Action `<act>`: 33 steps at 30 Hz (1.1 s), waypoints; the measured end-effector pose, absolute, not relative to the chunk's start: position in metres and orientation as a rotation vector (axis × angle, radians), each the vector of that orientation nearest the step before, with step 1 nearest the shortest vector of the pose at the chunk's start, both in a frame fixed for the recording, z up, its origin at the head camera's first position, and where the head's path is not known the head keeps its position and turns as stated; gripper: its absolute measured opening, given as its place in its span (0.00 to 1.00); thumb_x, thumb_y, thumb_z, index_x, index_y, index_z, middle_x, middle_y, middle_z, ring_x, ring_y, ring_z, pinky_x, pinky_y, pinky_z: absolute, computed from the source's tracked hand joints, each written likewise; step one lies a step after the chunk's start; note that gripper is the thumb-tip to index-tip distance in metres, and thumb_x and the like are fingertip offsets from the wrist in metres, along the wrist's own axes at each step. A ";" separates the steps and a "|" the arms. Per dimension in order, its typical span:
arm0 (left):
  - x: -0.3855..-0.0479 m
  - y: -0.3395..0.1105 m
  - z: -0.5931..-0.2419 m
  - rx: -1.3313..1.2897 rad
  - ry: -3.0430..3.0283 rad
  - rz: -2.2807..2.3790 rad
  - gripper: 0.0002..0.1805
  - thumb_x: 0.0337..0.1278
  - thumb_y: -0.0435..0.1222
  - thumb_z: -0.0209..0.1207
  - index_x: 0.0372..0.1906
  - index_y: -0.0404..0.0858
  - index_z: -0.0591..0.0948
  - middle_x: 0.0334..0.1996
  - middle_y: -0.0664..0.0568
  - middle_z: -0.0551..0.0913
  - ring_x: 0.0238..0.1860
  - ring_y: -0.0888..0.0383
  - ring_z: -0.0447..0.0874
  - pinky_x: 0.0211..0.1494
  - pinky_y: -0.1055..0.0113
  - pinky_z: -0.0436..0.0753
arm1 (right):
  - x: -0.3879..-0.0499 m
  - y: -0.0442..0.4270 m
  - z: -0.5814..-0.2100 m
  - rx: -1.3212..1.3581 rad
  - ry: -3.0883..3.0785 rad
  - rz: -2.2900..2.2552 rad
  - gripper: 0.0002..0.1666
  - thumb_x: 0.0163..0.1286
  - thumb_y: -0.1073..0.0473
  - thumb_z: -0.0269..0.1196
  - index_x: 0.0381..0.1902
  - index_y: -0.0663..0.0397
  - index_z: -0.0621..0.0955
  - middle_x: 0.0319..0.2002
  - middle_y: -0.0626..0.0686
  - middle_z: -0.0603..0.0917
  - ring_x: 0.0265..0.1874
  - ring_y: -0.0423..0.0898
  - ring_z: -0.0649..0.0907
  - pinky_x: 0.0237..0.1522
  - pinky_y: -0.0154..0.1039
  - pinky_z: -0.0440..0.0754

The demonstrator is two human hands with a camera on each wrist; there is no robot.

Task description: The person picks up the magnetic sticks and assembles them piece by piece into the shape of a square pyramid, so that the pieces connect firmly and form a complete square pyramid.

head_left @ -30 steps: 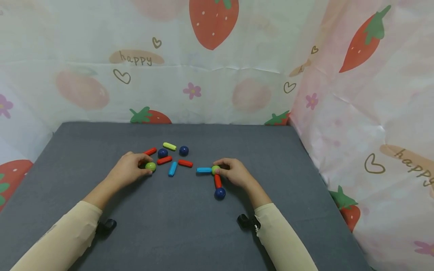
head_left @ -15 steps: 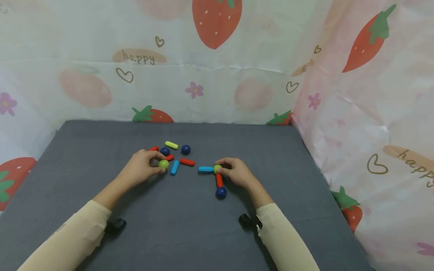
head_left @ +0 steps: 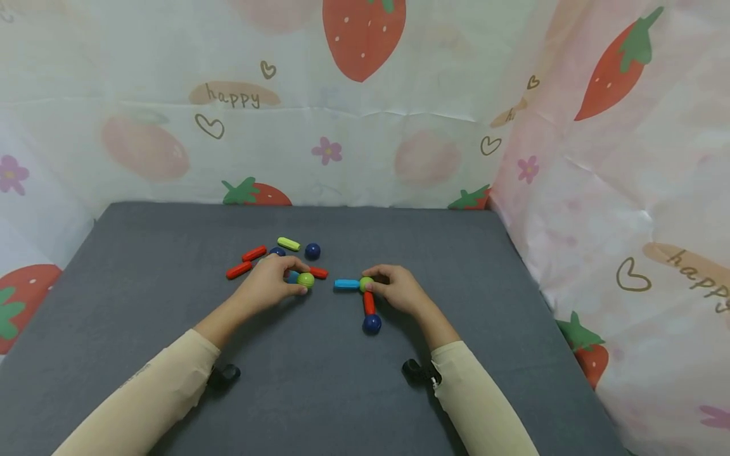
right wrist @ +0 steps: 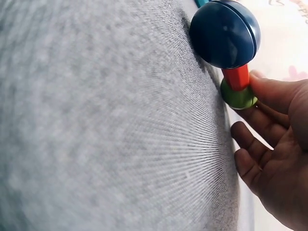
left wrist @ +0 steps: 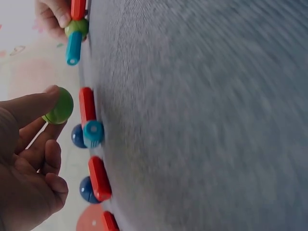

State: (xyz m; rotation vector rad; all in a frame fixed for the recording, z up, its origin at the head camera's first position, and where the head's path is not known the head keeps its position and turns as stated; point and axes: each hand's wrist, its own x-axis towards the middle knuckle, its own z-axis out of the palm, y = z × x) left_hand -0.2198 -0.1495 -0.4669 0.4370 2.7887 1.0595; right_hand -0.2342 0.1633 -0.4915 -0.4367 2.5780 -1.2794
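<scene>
Between thumb and fingers my left hand (head_left: 268,280) pinches a loose green ball (head_left: 306,280), held just above the cloth in the left wrist view. A blue rod (left wrist: 92,134) lies beyond it, partly hidden by the hand in the head view. My right hand (head_left: 395,289) pinches another green ball (head_left: 365,284). From that ball a light-blue rod (head_left: 346,285) points left, and a red rod (head_left: 369,303) runs toward me to a dark-blue ball (head_left: 372,324). The two green balls are apart, with the light-blue rod's free end between them.
Behind the left hand lie a red rod (head_left: 319,272), two more red rods (head_left: 246,261), a yellow-green rod (head_left: 289,244) and two dark-blue balls (head_left: 312,251), one partly hidden. The grey cloth-covered table (head_left: 319,392) meets a strawberry-print curtain (head_left: 365,145).
My left hand has carried its green ball rightward, passing in front of the loose rods, closer to the joined pieces. My right hand stays in place, still pinching its ball.
</scene>
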 end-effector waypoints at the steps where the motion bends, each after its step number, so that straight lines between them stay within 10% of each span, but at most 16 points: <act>1: -0.220 -0.147 -0.467 0.429 2.785 1.061 0.18 0.56 0.41 0.74 0.53 0.50 0.87 0.49 0.53 0.84 0.48 0.50 0.76 0.50 0.55 0.78 | -0.234 0.163 -0.491 -0.435 2.578 -1.278 0.19 0.74 0.51 0.66 0.60 0.47 0.85 0.54 0.47 0.86 0.52 0.46 0.83 0.55 0.48 0.81; 15: -0.227 -0.124 -0.478 0.490 2.707 1.108 0.20 0.54 0.37 0.76 0.53 0.46 0.86 0.56 0.52 0.85 0.58 0.52 0.82 0.61 0.50 0.80 | -0.235 0.163 -0.492 -0.452 2.587 -1.268 0.19 0.74 0.52 0.66 0.59 0.48 0.85 0.54 0.48 0.86 0.52 0.46 0.83 0.55 0.47 0.81; 33: -0.225 -0.107 -0.478 0.478 2.802 0.977 0.17 0.52 0.39 0.77 0.48 0.49 0.87 0.43 0.58 0.86 0.45 0.55 0.75 0.48 0.58 0.76 | -0.234 0.160 -0.492 -0.437 2.593 -1.283 0.19 0.73 0.52 0.67 0.58 0.49 0.85 0.52 0.47 0.87 0.50 0.45 0.83 0.55 0.47 0.81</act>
